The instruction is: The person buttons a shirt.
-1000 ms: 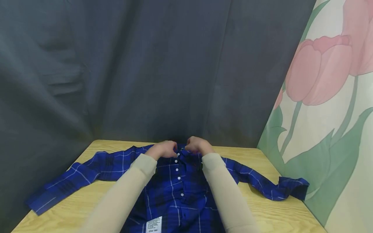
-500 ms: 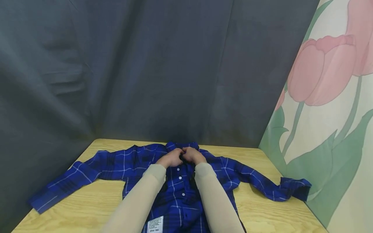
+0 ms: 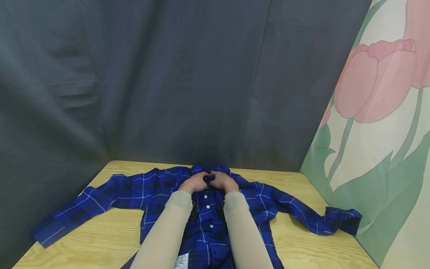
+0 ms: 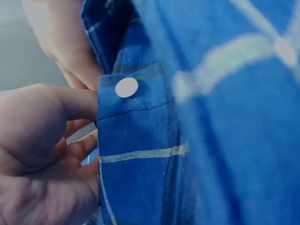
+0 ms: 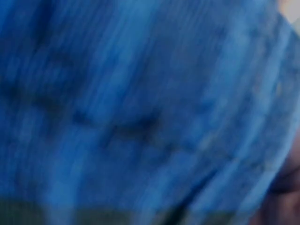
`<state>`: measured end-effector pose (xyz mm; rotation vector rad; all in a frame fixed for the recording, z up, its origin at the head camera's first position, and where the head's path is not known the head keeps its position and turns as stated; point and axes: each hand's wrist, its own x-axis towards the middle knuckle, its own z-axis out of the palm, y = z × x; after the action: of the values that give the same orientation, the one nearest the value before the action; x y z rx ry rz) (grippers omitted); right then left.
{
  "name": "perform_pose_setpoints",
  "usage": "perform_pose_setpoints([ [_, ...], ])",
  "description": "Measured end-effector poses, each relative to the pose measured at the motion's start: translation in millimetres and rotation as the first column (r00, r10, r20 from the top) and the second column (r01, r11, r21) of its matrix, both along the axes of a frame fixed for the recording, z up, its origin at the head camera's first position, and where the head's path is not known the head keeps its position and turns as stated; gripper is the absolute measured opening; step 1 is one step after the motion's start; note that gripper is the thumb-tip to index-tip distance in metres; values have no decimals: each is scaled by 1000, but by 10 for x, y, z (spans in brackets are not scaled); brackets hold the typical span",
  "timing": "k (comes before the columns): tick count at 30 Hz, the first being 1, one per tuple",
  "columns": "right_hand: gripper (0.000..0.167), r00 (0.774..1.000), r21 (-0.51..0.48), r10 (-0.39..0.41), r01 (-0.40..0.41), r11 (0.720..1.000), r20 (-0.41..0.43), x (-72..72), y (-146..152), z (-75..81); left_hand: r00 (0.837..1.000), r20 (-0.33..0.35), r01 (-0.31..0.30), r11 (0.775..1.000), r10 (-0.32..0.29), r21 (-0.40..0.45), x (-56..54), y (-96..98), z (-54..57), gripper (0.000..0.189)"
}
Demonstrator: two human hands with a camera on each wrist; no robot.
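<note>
A blue plaid shirt (image 3: 154, 190) lies front up, its sleeves spread to both sides. Just below its collar (image 3: 209, 168), my two hands meet at the button front. My left hand (image 3: 195, 183) pinches the edge of the placket there; in the left wrist view, its fingers (image 4: 77, 103) go behind the cloth edge beside a white button (image 4: 126, 87). My right hand (image 3: 223, 181) grips the facing edge, fingertips close against the left ones. Blurred shirt cloth (image 5: 140, 93) fills most of the right wrist view, with only a sliver of hand at its right edge.
The shirt lies on a light wooden table (image 3: 100, 228). Behind it hangs a dark grey curtain (image 3: 188, 86). At the right stands a wall (image 3: 373, 149) painted with pink tulips. The right sleeve's cuff (image 3: 347, 220) reaches the table's right edge.
Both hands have come down from the collar toward the chest and drawn together, uncovering the collar. Over the last half second they stay nearly in place, with the fingers shifting slightly.
</note>
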<state>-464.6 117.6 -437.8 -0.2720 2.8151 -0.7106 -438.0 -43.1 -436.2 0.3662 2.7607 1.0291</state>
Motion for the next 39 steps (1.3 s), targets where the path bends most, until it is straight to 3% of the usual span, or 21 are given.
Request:
perform_pose_setpoints([
  [6, 9, 994, 37, 39, -35, 999, -104, -10, 48, -62, 1000, -2, -8, 999, 8, 42, -14, -16, -47, 43],
  [11, 4, 989, 33, 68, -64, 997, -128, -8, 80, -70, 1000, -26, -14, 998, 15, 58, -26, -26, -91, 32],
  [16, 3, 991, 39, 61, -56, 998, -123, 5, 74, -83, 1000, -21, -21, 998, 22, 59, 2, -48, -163, 38],
  [21, 52, 992, 42, 105, -102, 994, -69, 10, 33, -54, 996, -84, 11, 1000, -8, 29, -27, -62, -184, 39],
  [23, 59, 991, 55, 124, -122, 991, -42, 14, 32, -43, 995, -96, 30, 1000, -30, -1, -35, -52, -174, 40],
  [27, 55, 991, 93, 134, -133, 987, -4, 37, 14, -29, 994, -96, 39, 997, -45, -67, -10, -65, -123, 38],
  [31, 57, 993, 89, 117, -119, 989, 33, 73, 10, 7, 980, -200, -27, 998, 14, -63, 15, -89, 11, 26],
  [35, 46, 994, 83, 107, -107, 991, 6, 86, 11, 44, 935, -327, -142, 990, 141, 20, 40, -125, 196, 10],
  [39, 19, 990, 119, 127, -119, 986, -56, 66, -6, 36, 915, -309, -230, 965, 259, 128, 73, -179, 309, 7],
])
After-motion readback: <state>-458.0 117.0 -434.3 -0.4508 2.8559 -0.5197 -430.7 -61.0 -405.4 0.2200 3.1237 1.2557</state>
